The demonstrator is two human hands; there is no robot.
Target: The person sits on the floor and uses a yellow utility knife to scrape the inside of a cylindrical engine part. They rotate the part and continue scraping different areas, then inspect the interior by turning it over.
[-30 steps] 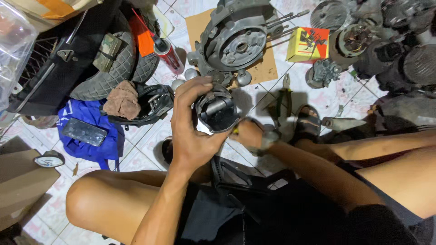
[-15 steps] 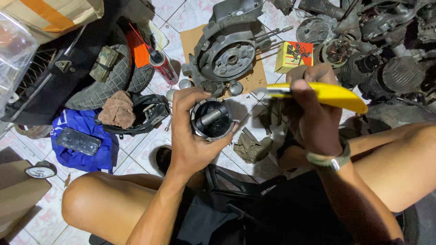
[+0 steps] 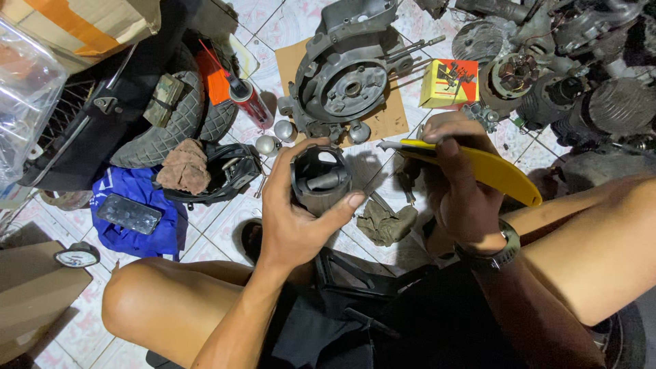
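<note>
Held up over the tiled floor (image 3: 225,225) in the left hand (image 3: 297,219): a dark metal piston (image 3: 320,179), short and cylindrical, open end turned toward the camera, hollow inside with a pin boss crossing the bore, skirt dull grey and grimy. Left fingers curled round the skirt from below and behind, thumb (image 3: 342,205) pressed against the near rim, so clamped firmly on the piston. In the right hand (image 3: 465,198), just right of those fingers: a yellow-handled utility knife (image 3: 478,164), fingers wrapped tight round the handle, thumb laid along its top, the blade tip pointing left toward the piston, close to its rim but apart from it. Beyond the fingertips, on a piece of brown cardboard (image 3: 389,119), a grey engine crankcase (image 3: 345,82) with studs sticking out to the right. Past the knife hand, a small yellow and red box (image 3: 447,82); further right, crowded engine parts (image 3: 588,89). Left of the left fingers, a brown rag (image 3: 186,167), a blue cloth (image 3: 147,215) and a red spray can (image 3: 249,102). Below the fingers, a crumpled grey rag (image 3: 385,222) on the floor. Little bare floor anywhere; the only free room lies in the narrow gap between the two hands and directly beneath them.
</note>
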